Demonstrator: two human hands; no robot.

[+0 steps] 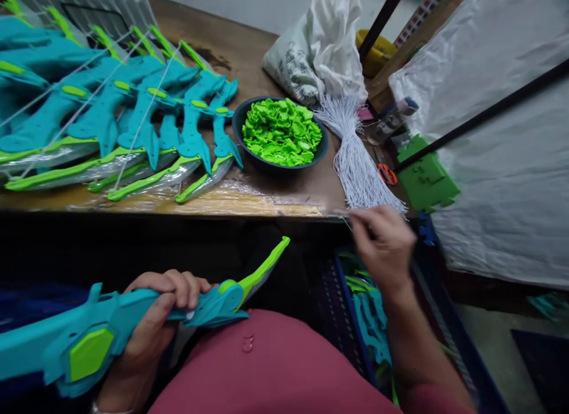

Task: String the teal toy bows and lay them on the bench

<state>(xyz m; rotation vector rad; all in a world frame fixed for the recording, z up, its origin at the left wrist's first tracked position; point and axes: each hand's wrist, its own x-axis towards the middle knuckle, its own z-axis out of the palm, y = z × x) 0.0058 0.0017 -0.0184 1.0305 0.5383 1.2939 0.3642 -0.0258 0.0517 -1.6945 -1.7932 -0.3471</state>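
My left hand (155, 310) is wrapped round the grip of a teal toy bow (128, 313) with lime-green parts, held at an angle in front of my body. The bow's green-edged limb tip points up and right, and its other end runs out of view on the left. Past the bench edge, my right hand (386, 245), a little blurred, is closed in a pinch. A thin white string (345, 222) shows at its fingertips. Just beyond it lies a bundle of white strings (360, 159), its cut ends near the knuckles.
Strung teal bows (146, 105) are stacked on the bench (302, 194) at left. Beside them stands a dark bowl (280, 165) of green pieces (282, 132). A white sack (311, 52), orange-handled scissors (387, 174) and a green block (424, 171) sit further right. A blue crate (355, 331) holds more teal parts below.
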